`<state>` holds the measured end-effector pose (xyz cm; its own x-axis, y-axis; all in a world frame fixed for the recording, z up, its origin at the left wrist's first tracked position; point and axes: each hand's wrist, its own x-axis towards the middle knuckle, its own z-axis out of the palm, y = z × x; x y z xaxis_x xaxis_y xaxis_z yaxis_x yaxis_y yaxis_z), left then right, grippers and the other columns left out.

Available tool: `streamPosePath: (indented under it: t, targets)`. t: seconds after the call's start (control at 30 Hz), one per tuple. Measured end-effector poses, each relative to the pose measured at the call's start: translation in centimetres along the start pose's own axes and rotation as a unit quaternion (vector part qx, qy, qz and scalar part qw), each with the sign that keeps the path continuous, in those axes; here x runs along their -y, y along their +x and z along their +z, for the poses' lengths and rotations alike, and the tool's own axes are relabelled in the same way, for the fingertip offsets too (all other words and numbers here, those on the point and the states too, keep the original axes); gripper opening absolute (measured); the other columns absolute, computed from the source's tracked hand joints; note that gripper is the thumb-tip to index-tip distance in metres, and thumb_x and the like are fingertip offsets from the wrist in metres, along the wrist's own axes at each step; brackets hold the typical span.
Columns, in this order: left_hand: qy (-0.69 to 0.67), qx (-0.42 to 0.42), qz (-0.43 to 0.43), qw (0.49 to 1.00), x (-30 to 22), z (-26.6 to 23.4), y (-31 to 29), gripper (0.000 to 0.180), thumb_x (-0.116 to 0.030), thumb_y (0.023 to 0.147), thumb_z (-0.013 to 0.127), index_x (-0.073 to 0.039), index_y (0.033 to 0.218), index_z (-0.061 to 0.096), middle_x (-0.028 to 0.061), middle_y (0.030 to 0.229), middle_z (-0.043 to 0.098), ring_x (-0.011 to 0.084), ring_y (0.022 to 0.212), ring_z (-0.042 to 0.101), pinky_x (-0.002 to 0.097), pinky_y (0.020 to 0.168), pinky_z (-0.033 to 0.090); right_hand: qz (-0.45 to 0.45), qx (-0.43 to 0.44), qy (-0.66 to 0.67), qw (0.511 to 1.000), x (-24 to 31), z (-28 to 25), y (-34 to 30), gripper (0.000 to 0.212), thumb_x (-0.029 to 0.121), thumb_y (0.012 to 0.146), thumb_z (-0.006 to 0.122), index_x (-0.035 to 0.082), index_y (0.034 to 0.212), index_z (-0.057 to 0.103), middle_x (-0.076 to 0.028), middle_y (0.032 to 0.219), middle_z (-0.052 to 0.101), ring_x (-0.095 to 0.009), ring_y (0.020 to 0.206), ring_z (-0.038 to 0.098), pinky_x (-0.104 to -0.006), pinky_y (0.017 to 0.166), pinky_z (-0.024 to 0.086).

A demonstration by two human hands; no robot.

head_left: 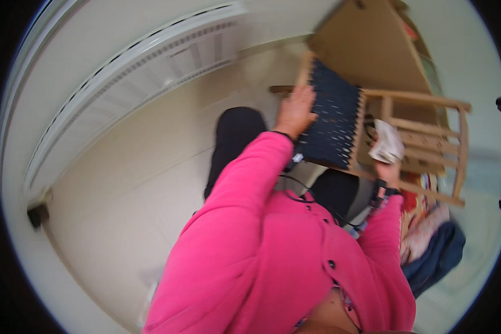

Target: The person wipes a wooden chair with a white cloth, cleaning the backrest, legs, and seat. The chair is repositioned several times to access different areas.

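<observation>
A small wooden chair (460, 153) lies tipped in front of me, its dark blue woven seat (333, 114) turned up to view and its slatted back stretching to the right. Against the seat's left wooden rail rests my left hand (296, 113), its fingers along the rail and its thumb over the woven edge, gripping the chair. My right hand (388, 171) reaches up from below to the chair back. It is closed on a crumpled whitish cloth (388, 143), held against the slats beside the seat. Part of that hand's fingers is hidden behind the cloth.
A large brown cardboard sheet (367, 42) leans behind the chair. At the upper left a white radiator (150, 69) hangs on the wall. Dark blue fabric (437, 256) and patterned cloths lie at the lower right. A dark cable (312, 192) crosses my front.
</observation>
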<state>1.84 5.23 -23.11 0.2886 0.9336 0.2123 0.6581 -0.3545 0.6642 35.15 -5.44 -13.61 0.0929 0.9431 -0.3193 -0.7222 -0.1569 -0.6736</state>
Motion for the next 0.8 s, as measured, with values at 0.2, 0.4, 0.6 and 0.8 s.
streamPosePath:
  t: [0.2,0.4,0.6,0.8]
  targets:
    - [-0.004,0.008,0.001,1.000,-0.6,-0.2,0.4,0.068,-0.021,0.078,0.077,-0.004,0.137,0.050,0.0100,0.151,0.041,0.0329,0.143,0.031,0.0423,0.113,0.034,0.087,-0.009,-0.224,0.971,-3.6,6.5,-1.6,0.040,0.016,0.094,0.063,0.005,0.132,0.053,-0.008,0.107,0.067,-0.017,0.092,0.066,-0.0332,0.081,0.056]
    - [0.010,0.021,-0.032,0.999,-0.9,-0.3,0.2,0.068,-0.024,0.079,0.075,-0.007,0.140,0.049,0.0037,0.153,0.038,0.0278,0.145,0.027,0.0439,0.110,0.037,0.029,-0.077,-0.410,0.908,-4.1,7.2,0.3,0.034,0.010,0.096,0.057,0.003,0.129,0.058,-0.004,0.104,0.068,-0.012,0.087,0.065,-0.0289,0.076,0.053]
    - [0.027,0.024,-0.022,0.999,-0.7,-0.1,0.4,0.069,-0.024,0.080,0.074,-0.007,0.141,0.047,0.0043,0.154,0.037,0.0283,0.146,0.026,0.0434,0.112,0.035,-0.248,-0.142,-0.744,0.604,4.6,7.3,2.5,0.029,0.011,0.090,0.060,0.008,0.119,0.063,-0.023,0.092,0.066,-0.038,0.083,0.066,-0.0420,0.073,0.052]
    - [0.024,0.016,-0.016,0.999,-0.7,0.0,0.5,0.067,-0.023,0.080,0.075,-0.006,0.139,0.049,0.0048,0.153,0.038,0.0294,0.145,0.029,0.0429,0.112,0.036,-0.377,-0.292,-0.822,0.311,19.9,12.0,5.7,0.016,0.016,0.089,0.059,0.010,0.103,0.065,-0.018,0.096,0.065,-0.040,0.088,0.064,-0.0503,0.075,0.051]
